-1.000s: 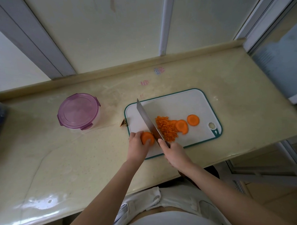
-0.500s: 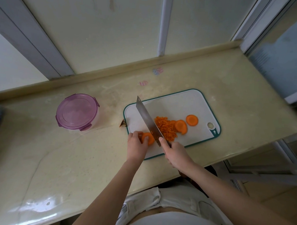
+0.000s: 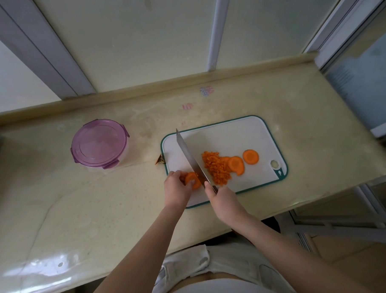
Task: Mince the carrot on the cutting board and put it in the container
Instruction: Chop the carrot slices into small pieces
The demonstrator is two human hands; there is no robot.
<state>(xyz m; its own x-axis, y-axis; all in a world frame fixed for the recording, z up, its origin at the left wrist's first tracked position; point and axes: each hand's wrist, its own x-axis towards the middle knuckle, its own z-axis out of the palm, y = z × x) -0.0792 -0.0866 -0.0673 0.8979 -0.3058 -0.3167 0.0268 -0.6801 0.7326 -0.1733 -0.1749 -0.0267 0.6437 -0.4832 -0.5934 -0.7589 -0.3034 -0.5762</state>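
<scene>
- Left hand (image 3: 177, 187): grip curled over a carrot piece (image 3: 192, 179), pinning it to the near-left corner of the cutting board (image 3: 232, 134).
- Right hand (image 3: 224, 201): grip wrapped tight round the handle of the knife (image 3: 190, 157); the handle is mostly hidden under the fingers.
- Blade long axis runs diagonally, heel at the right hand, tip toward the board's far-left corner.
- Key relation: the carrot piece sits just left of the blade, with the edge touching or at its right side. The left fingertips are right beside the steel.
- Minced pile (image 3: 216, 167) lies just right of the blade, mid-board. Two uncut slices (image 3: 236, 165) (image 3: 250, 156) lie further right, the nearer one touching the pile.
- Container (image 3: 99, 143) stands on the desk (image 3: 74, 207) well left of the board, purple lid on. It is nearer the left hand.
- Small carrot end scrap (image 3: 160, 160) lies on the desk by the board's left edge.
- Judgement: mid-mincing, roughly halfway. The held piece and two slices are uncut, and nothing is in the container yet.
- Next cut probably means stepping the blade leftward into the piece, with the left fingers backing off.
- Risk: fingertips close to the edge, and the round piece could slip.
</scene>
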